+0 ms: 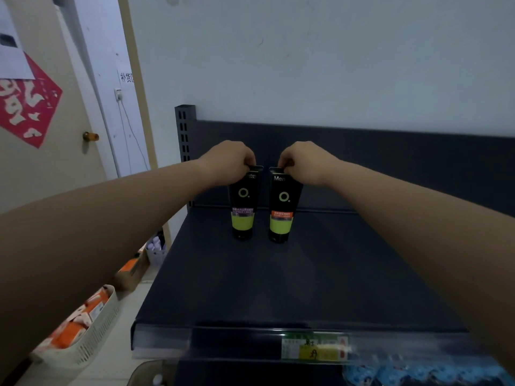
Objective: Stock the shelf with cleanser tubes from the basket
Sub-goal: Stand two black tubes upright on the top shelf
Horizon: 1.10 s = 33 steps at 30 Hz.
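Cleanser tubes [243, 218], two of them, are standing cap-down on the dark shelf [278, 280]; they're side by side with a small gap between them, toward the back left of the shelf, close to the back panel. The left tube [242, 199] has a purple band above its lime-green block; the right tube [282, 201] has an orange band and "Men" printed near the top; both are black with a white ring logo.

Your left hand [227, 162] is curled over the flat crimped top of the left tube, fingertips pinching it. Your right hand [306, 162] does the same on the right tube, thumb and fingers closed on the crimp; so both are closed tight, each on its own tube. The caps look like they're down on the shelf surface, though honestly it's hard to be sure from this angle.

Other stuff around: a slotted upright post [184, 135] at the back-left corner of the shelf; a price label [315, 348], green and yellow, in the clear strip along the front edge, too blurry to read; some blue packs [418, 376] under the shelf at the lower right, also blurry. On the floor to your left sits a white slotted basket [94, 332] holding orange-and-white boxes [75, 327]; further left there's a door [64, 168] with a red paper cutout [28, 107] and a brass knob [90, 136].
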Each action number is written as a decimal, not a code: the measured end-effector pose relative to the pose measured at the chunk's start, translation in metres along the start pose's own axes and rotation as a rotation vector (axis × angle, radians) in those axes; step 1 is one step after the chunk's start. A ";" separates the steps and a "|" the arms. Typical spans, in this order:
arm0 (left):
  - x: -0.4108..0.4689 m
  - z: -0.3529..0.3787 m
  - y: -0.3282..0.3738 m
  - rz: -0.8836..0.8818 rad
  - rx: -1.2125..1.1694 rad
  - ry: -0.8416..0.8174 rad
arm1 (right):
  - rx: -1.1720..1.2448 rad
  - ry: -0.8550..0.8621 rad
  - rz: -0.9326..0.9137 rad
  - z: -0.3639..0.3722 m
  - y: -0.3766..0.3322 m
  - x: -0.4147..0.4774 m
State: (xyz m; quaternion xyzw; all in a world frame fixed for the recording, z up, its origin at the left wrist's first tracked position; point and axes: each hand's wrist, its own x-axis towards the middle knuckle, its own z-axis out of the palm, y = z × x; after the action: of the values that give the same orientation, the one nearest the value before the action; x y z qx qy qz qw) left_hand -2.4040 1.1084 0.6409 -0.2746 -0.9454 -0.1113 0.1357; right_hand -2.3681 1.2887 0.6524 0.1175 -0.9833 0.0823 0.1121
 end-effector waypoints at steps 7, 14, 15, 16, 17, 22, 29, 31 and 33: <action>-0.007 0.000 0.000 -0.012 -0.012 -0.008 | -0.015 0.008 -0.003 -0.001 -0.003 -0.008; -0.029 -0.007 0.005 0.015 0.140 0.049 | -0.070 0.081 -0.018 -0.003 -0.015 -0.020; -0.034 -0.009 0.006 0.027 0.171 0.061 | -0.086 0.089 -0.018 -0.003 -0.018 -0.023; -0.039 -0.011 0.007 0.039 0.201 0.077 | -0.107 0.102 -0.018 -0.003 -0.021 -0.026; -0.044 -0.014 0.008 0.049 0.230 0.096 | -0.132 0.122 -0.019 -0.003 -0.025 -0.029; -0.072 -0.019 0.009 0.057 0.310 0.147 | -0.225 0.191 -0.033 0.004 -0.045 -0.051; -0.143 -0.021 0.013 0.029 0.409 0.171 | -0.206 0.191 -0.102 0.023 -0.087 -0.088; -0.163 -0.018 0.010 -0.001 0.432 0.164 | -0.186 0.200 -0.126 0.030 -0.098 -0.096; -0.186 -0.014 0.006 -0.043 0.445 0.155 | -0.179 0.206 -0.163 0.040 -0.112 -0.105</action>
State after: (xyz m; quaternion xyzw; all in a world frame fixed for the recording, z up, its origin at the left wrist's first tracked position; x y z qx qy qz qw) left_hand -2.2471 1.0183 0.5956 -0.2083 -0.9391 0.0762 0.2624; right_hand -2.2485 1.1962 0.6035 0.1772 -0.9572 -0.0035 0.2286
